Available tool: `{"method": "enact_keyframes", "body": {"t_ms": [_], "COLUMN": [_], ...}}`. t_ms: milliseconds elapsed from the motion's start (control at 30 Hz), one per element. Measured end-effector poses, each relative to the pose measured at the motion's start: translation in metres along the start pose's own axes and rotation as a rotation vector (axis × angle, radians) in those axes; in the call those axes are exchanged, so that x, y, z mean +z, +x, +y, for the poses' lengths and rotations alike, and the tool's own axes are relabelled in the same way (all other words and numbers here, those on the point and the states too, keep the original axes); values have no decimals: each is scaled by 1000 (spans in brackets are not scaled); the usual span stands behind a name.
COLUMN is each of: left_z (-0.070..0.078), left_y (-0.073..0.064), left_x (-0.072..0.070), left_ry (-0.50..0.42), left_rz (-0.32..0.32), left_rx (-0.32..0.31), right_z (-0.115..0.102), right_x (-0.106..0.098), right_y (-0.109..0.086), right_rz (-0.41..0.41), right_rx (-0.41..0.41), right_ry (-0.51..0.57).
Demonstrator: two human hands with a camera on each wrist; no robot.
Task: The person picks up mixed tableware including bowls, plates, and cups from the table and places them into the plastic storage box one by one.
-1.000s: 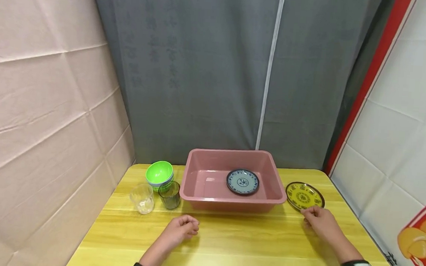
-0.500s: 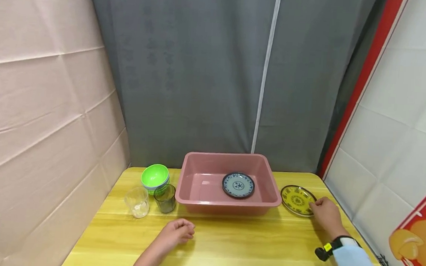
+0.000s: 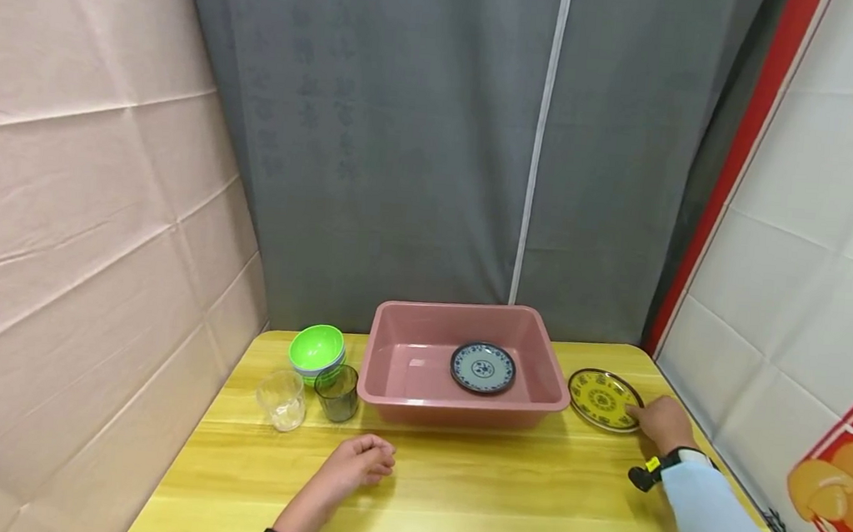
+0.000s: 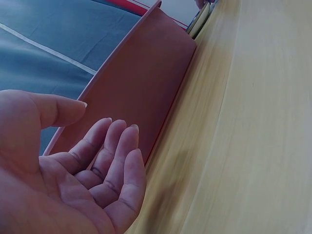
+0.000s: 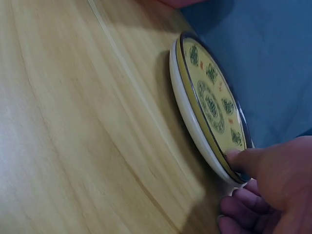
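Note:
My right hand (image 3: 664,424) is at the right edge of a yellow patterned plate (image 3: 600,399) with a dark rim. In the right wrist view, the thumb (image 5: 243,161) lies over the plate's rim and the other fingers curl in below its edge. A pale second rim (image 5: 195,131) shows directly beneath the yellow plate. The left hand (image 3: 357,463) hovers over the table in front of a pink basin (image 3: 460,415), fingers loosely bent and holding nothing. Inside the basin lies a blue-and-white plate (image 3: 483,367) with a dark rim.
Left of the basin, a green bowl (image 3: 317,346) sits stacked on other bowls. A dark tinted glass (image 3: 337,397) and a clear glass (image 3: 283,405) stand in front of them. A grey curtain (image 3: 406,147) hangs behind the wooden table (image 3: 483,504).
My right hand has gone from the plate's front edge round to its right side, and its thumb now lies on top of the rim. The left hand stays nearly still.

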State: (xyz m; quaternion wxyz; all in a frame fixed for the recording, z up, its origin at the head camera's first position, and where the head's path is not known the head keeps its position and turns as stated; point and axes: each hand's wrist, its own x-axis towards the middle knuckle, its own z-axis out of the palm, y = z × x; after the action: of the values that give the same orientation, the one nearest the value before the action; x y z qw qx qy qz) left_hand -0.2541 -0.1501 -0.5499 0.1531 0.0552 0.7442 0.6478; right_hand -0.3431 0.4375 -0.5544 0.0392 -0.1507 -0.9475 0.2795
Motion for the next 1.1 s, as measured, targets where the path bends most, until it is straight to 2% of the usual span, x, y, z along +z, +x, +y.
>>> {"method": "enact_keyframes", "body": {"t_ms": [267, 500, 733, 833, 1000, 1100], "left_z": [1, 2, 2, 2, -1, 0], "left_y": [0, -2, -3, -3, -1, -2], "left_x": [-1, -3, -4, -5, -7, -7], "left_ry": [-12, -10, -10, -3, 4, 3], "left_rz": [-7, -10, -8, -5, -4, -7], "left_rx": [-6, -2, -6, -8, -2, 1], "right_z": [5, 2, -1, -4, -5, -5], "right_x": [-1, -2, -7, -12, -18, -20], "right_y": [0, -1, -6, -10, -11, -9], "right_rz": [27, 42, 65, 78, 137, 133], "right_rx": [0, 22, 12, 13, -30, -3], "right_ry": [2, 27, 2, 38, 97, 154]}}
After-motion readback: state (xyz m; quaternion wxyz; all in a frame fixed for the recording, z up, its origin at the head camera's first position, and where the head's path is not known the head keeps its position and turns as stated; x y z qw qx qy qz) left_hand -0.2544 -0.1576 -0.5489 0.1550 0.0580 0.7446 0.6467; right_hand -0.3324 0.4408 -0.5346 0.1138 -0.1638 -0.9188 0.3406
